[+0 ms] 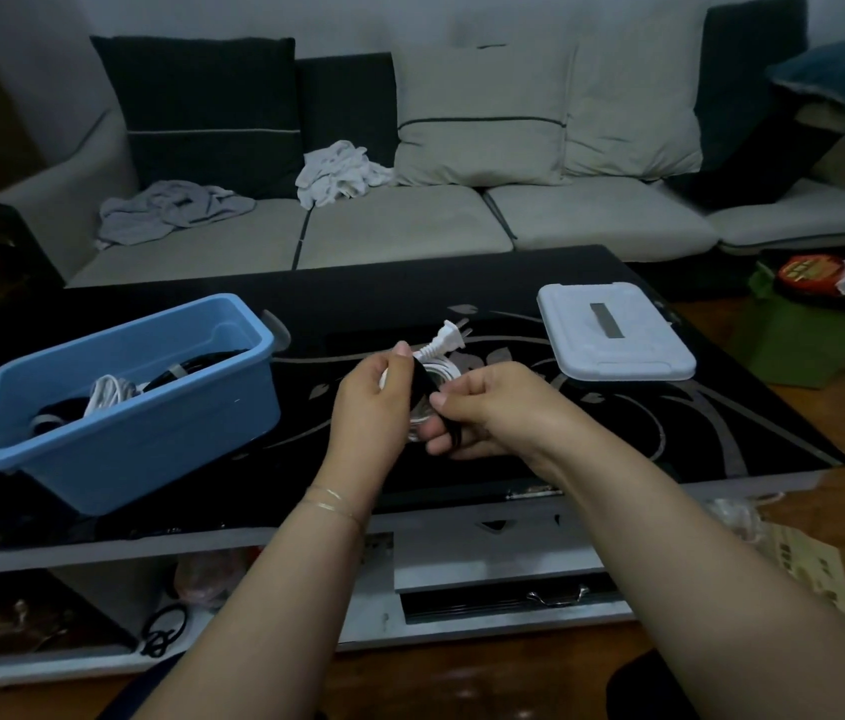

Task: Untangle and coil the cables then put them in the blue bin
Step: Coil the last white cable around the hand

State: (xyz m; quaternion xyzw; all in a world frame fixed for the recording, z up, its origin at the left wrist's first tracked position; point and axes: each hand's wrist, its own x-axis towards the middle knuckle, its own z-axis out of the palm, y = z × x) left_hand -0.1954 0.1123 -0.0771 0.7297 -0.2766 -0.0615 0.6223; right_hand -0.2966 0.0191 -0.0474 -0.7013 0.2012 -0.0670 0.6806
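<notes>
Left hand (369, 402) gripping coiled white cable (438, 362) at frame centre, right hand (496, 407) pinching its black strap (423, 387), blue bin (124, 402) at left holding coiled cables

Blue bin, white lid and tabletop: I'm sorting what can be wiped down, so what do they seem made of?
Blue bin: likely moulded plastic, smooth and matte, with a rolled rim.
White lid: likely plastic too, with moulded edges and a recessed slot.
Tabletop: looks like glossy black glass with a printed grey leaf pattern; the sheen suggests it, though it could be lacquer.
</notes>
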